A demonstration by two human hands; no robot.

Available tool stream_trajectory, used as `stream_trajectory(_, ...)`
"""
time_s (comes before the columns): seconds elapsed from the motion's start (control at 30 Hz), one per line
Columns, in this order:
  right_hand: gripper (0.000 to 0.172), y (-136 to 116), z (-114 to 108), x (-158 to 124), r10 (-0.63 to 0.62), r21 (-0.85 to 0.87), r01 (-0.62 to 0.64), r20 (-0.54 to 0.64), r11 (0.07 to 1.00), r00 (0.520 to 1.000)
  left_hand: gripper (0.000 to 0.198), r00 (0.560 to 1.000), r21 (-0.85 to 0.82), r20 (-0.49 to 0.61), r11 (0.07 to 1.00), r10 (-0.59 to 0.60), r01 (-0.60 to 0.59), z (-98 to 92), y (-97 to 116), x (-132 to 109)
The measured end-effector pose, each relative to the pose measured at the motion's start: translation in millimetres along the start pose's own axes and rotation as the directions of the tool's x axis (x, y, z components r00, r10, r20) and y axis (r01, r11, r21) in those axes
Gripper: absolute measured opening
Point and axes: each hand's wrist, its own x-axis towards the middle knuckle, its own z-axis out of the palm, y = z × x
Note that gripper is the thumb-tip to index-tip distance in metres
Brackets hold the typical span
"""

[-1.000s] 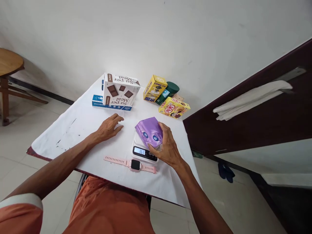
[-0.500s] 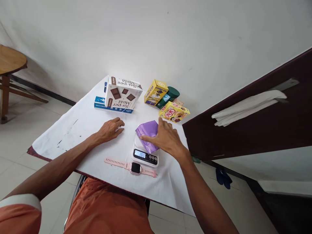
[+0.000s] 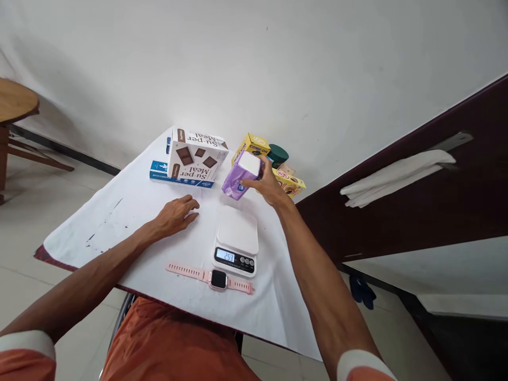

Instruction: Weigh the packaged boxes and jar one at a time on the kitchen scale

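My right hand (image 3: 266, 182) grips a purple pack (image 3: 237, 180) with a white end, possibly tissues, raised beyond the scale and in front of the yellow boxes. Under and nearer to me sits a white digital scale (image 3: 238, 230), nothing on its plate, its display reading about 253. My left hand (image 3: 177, 214) rests on the white cloth to the left of the scale, fingers loosely curved and apart, holding nothing. A pink-strapped smartwatch (image 3: 218, 279) lies stretched out along the scale's near side.
A white chocolate-picture box (image 3: 194, 156) stands on a flat blue box (image 3: 159, 172) at the back left. At the back right are a yellow box (image 3: 254, 144), a green-lidded container (image 3: 278, 154) and another yellow box (image 3: 291, 185). A white towel (image 3: 397, 172) hangs on a door handle at right.
My right hand has lifted the purple pack off the scale and carried it away from me toward the back boxes. The display dropped from about 383 to 253. My left hand stays put.
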Motion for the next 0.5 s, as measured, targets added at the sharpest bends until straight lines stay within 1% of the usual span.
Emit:
stream_trajectory(0.07, 0.124, 15, 19, 21, 0.012, 0.119, -0.010, -0.017, 0.993, 1.000, 0.014, 1.000, 0.001, 0.019, 1.000, -0.020, 0.020, -0.3, 0, 0)
stream_trajectory(0.13, 0.123, 24, 37, 36, 0.008, 0.197, -0.002, -0.026, 0.980, 1.000, 0.014, 0.999, 0.003, 0.025, 0.999, -0.033, 0.032, -0.5, -2, 0)
stream_trajectory(0.23, 0.115, 30, 51, 46, -0.025, 0.265, 0.023, 0.004, 0.964, 1.000, 0.015, 1.000, 0.010, 0.011, 1.000, -0.024, 0.024, -0.2, -5, 0)
stream_trajectory(0.3, 0.111, 32, 51, 43, -0.029, 0.272, 0.015, 0.048, 0.962, 0.998, 0.016, 1.000, 0.018, 0.003, 1.000, -0.001, 0.001, 0.2, -6, 0)
stream_trajectory(0.37, 0.112, 31, 46, 35, 0.000, 0.231, -0.025, 0.108, 0.973, 0.994, 0.018, 1.000, 0.025, 0.004, 0.999, 0.026, -0.026, 0.5, -5, -1)
stream_trajectory(0.43, 0.118, 29, 36, 24, 0.061, 0.148, -0.084, 0.155, 0.985, 0.986, 0.019, 0.999, 0.032, 0.008, 0.998, 0.047, -0.047, 0.4, -4, -1)
stream_trajectory(0.5, 0.123, 26, 19, 13, 0.109, 0.042, -0.117, 0.156, 0.992, 0.982, 0.018, 0.998, 0.041, 0.013, 0.997, 0.063, -0.064, 0.0, -2, -1)
